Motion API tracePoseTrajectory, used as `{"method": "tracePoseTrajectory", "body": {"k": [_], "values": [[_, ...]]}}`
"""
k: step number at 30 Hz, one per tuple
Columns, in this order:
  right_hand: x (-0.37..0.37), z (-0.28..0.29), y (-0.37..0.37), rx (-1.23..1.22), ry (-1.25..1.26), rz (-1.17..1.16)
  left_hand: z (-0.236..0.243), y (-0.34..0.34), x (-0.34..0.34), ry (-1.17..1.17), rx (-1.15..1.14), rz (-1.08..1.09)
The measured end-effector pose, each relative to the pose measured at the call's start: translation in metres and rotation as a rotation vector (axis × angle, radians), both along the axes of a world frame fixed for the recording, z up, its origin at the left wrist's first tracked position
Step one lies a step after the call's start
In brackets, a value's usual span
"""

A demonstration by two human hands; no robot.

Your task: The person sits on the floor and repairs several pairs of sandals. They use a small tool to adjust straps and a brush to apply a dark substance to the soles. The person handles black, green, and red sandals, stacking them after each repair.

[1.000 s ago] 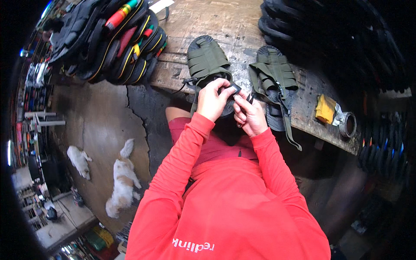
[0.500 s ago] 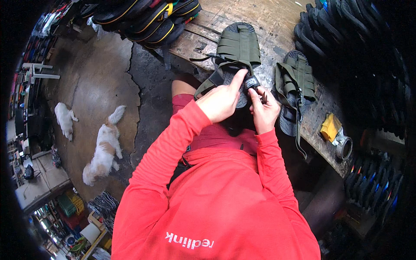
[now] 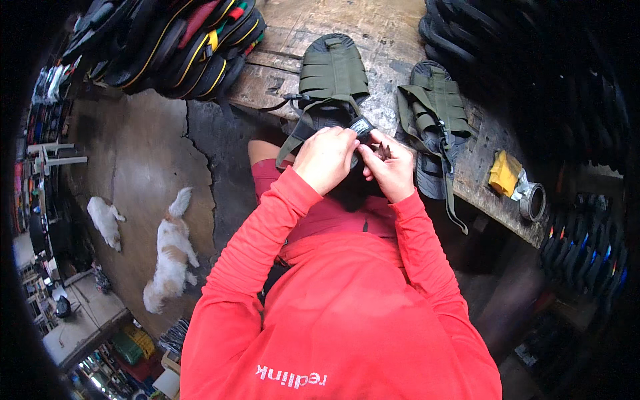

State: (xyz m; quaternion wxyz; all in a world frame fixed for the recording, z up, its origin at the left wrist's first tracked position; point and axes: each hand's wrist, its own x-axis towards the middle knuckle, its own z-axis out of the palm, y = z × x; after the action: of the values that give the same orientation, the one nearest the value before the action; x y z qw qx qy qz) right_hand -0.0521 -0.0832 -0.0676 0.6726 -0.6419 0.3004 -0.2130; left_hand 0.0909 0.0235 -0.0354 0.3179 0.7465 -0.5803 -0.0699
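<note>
An olive-green strapped sandal (image 3: 333, 73) lies on the bench, its toe pointing away from me and its heel end close to my hands. My left hand (image 3: 325, 161) is closed with its fingertips pinched at the sandal's strap (image 3: 361, 127), beside a dark label patch. Just to the right, my right hand (image 3: 390, 168) is closed too, thumb and fingers meeting at the same strap. A small dark pointed tool (image 3: 385, 152) sticks out among the right fingers; its kind is unclear. A matching second sandal (image 3: 437, 110) lies to the right, its loose strap hanging over the edge.
The worn wooden bench (image 3: 393, 50) stretches ahead. Stacked sandals stand at the left (image 3: 180, 50) and right. A yellow cloth (image 3: 505, 173) and a tape roll (image 3: 533, 202) sit near the bench's right edge. Two dogs (image 3: 170, 257) are on the floor at left.
My left hand has gone from a stretched forefinger on the strap to a pinch close by my right hand. The whole view has shifted, moving the bench leftward and up.
</note>
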Motion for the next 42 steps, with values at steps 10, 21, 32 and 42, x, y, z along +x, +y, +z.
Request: {"method": "tracePoseTrajectory", "body": {"k": [10, 21, 32, 42], "values": [[-0.004, 0.020, -0.018, -0.231, 0.020, 0.205, 0.027, -0.008, 0.012, -0.222, 0.238, -0.112], [0.003, 0.036, -0.029, -0.450, 0.158, 0.265, 0.006, 0.002, 0.009, -0.093, -0.032, -0.088], [-0.006, 0.042, -0.023, -0.610, 0.027, -0.044, 0.021, 0.003, 0.013, -0.584, -0.109, 0.111], [-0.087, 0.085, -0.012, -0.751, 0.189, -0.241, 0.037, -0.002, 0.011, -0.536, 0.092, 0.173]]}}
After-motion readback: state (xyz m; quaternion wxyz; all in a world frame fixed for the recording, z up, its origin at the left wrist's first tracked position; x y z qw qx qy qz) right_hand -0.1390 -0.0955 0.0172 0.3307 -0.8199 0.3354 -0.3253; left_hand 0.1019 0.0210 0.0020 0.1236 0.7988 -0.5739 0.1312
